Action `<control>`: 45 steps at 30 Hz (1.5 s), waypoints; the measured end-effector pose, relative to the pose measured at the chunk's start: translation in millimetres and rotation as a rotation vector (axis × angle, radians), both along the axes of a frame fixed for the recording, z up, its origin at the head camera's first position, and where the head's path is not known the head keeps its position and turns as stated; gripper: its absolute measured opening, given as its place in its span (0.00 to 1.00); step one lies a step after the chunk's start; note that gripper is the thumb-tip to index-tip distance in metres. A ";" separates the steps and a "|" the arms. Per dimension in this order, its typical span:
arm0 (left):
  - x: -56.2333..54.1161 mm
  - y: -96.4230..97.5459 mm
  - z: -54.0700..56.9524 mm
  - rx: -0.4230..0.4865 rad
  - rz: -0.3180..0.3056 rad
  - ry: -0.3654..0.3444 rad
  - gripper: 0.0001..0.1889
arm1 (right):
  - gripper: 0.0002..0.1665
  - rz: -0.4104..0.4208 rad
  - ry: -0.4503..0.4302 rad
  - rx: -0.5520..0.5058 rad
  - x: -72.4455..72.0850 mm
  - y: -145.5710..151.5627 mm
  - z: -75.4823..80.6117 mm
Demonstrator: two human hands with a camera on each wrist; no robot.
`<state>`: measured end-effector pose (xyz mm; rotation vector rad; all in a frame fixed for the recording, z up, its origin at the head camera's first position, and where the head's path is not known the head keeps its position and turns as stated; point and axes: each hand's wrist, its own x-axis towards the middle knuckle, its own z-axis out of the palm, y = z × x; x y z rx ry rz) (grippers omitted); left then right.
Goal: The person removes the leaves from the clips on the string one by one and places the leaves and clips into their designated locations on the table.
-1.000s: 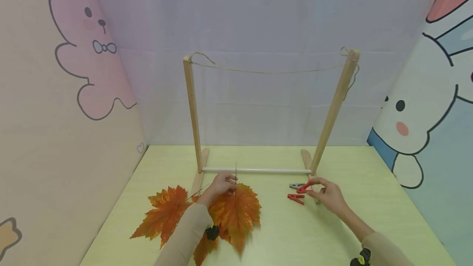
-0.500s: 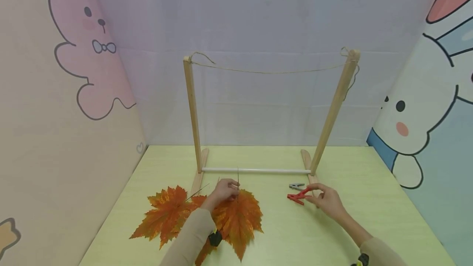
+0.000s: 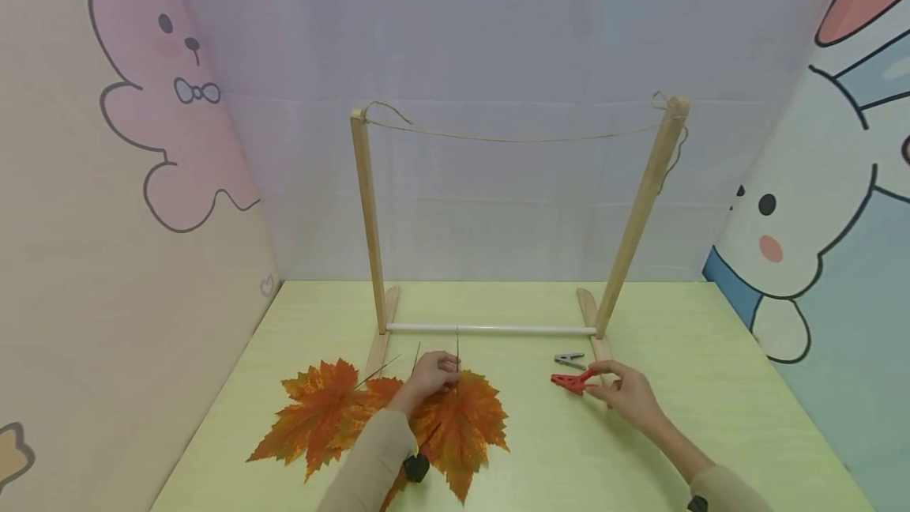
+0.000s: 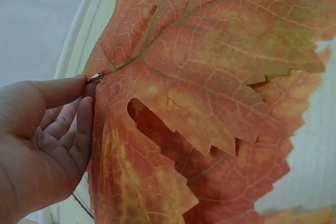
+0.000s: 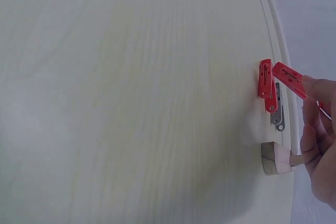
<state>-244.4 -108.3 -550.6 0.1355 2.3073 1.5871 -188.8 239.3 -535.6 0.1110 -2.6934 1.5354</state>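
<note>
My left hand pinches the stem of an orange-red artificial maple leaf between thumb and fingers. In the left wrist view, the hand grips right at the base of the leaf, whose blade spreads over another. My right hand pinches a red clothespin by one end, low over the table. In the head view it overlaps a second red clothespin, which lies on the table. Just behind these lies a grey clothespin. More maple leaves lie to the left, partly under my left forearm.
A wooden frame stands behind the hands, with a left post, a right post and a white crossbar low down. A thin twine sags between the post tops. The pale yellow table meets curtained walls.
My right hand has lowered the red clothespin from beside the grey one to the red one on the table. My left hand has drawn the leaf slightly toward me.
</note>
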 end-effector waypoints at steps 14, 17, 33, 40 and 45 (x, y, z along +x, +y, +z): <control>3.6 2.6 -8.8 0.021 0.088 0.062 0.14 | 0.18 0.014 -0.019 -0.038 10.7 -0.7 -8.4; 3.6 4.2 -10.0 -0.005 0.112 0.083 0.14 | 0.18 0.018 -0.002 -0.022 11.9 -1.0 -10.0; 4.4 8.9 -9.0 -0.149 0.110 0.154 0.11 | 0.18 0.036 -0.028 -0.032 13.5 -0.8 -20.1; 4.3 10.3 -7.4 -0.184 0.110 0.161 0.11 | 0.18 0.012 -0.046 -0.016 14.2 -2.8 -22.2; 6.1 11.2 -5.8 -0.249 0.119 0.160 0.11 | 0.18 0.017 -0.058 0.025 17.0 -2.5 -24.3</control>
